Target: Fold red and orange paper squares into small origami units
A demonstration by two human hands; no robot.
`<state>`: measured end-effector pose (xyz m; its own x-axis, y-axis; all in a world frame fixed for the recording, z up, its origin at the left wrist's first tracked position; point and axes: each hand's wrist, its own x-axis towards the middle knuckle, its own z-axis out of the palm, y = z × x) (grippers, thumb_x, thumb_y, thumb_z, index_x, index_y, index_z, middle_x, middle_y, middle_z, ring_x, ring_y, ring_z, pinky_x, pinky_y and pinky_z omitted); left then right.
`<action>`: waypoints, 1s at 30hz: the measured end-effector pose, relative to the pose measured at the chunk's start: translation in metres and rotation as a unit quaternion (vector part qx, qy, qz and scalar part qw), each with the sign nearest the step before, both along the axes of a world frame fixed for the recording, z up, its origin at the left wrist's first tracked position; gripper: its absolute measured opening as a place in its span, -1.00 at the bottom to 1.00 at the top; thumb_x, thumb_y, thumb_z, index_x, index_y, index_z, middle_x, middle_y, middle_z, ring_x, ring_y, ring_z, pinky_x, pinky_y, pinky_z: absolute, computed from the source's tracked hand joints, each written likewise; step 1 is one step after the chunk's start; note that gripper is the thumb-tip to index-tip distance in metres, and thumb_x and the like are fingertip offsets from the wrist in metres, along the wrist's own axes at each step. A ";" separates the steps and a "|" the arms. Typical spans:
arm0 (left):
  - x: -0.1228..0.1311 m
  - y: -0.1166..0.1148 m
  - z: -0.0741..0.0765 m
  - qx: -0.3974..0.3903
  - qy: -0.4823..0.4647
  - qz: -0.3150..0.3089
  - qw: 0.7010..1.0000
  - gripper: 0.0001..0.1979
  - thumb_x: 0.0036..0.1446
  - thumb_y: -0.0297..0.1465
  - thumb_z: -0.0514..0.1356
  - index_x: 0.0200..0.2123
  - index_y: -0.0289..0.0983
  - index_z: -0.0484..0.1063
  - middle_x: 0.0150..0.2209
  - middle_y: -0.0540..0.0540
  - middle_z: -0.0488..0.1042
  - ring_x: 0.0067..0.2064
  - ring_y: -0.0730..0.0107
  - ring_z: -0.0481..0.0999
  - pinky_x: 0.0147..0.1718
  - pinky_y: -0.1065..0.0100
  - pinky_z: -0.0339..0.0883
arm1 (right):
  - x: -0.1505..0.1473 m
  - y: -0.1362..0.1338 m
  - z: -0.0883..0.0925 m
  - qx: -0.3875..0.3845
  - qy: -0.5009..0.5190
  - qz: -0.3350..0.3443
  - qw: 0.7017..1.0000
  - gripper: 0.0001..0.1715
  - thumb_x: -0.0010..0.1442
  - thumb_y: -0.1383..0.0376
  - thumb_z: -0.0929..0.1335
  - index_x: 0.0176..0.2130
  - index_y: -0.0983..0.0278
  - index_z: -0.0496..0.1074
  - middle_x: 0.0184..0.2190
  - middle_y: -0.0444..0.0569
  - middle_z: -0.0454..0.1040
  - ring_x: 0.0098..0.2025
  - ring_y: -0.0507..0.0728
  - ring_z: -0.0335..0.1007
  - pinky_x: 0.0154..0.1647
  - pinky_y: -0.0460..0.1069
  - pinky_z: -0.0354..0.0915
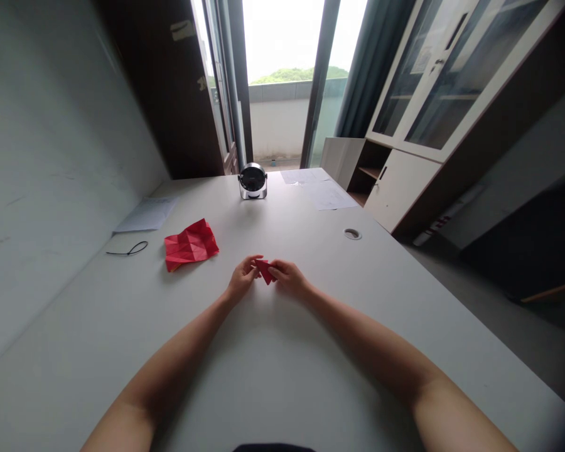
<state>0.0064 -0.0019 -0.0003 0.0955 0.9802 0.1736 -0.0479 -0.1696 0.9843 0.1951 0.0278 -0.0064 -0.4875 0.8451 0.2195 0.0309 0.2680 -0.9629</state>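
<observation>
Between my two hands is a small piece of folded red paper [264, 270], roughly triangular with a point hanging down. My left hand [245, 276] pinches its left edge, and my right hand [287, 275] has thumb and fingers closed on its right edge. Both hands are just above the white table [263, 351]. To the left of my left hand lies a larger sheet of creased red paper [191, 245], partly opened out, with a bit of orange at its lower edge.
A black cable tie [130, 250] and white papers [145, 214] lie at the left by the wall. A round black and silver device [253, 181] stands at the far end. More papers [329, 193] lie far right, near a white ring [352, 234]. Cabinets [405, 188] stand beyond the right edge.
</observation>
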 end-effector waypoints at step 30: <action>0.004 -0.011 0.005 0.011 0.133 -0.013 0.991 -0.74 0.27 -0.22 0.13 -0.16 -0.26 0.50 -0.37 -0.06 0.59 -0.42 0.36 0.58 -0.31 0.34 0.40 | 0.006 -0.003 0.010 0.150 -0.078 -0.159 0.973 -0.63 0.29 0.06 0.29 -0.38 0.26 0.41 -0.53 -0.12 0.37 -0.48 0.03 0.19 -0.40 -0.06 0.13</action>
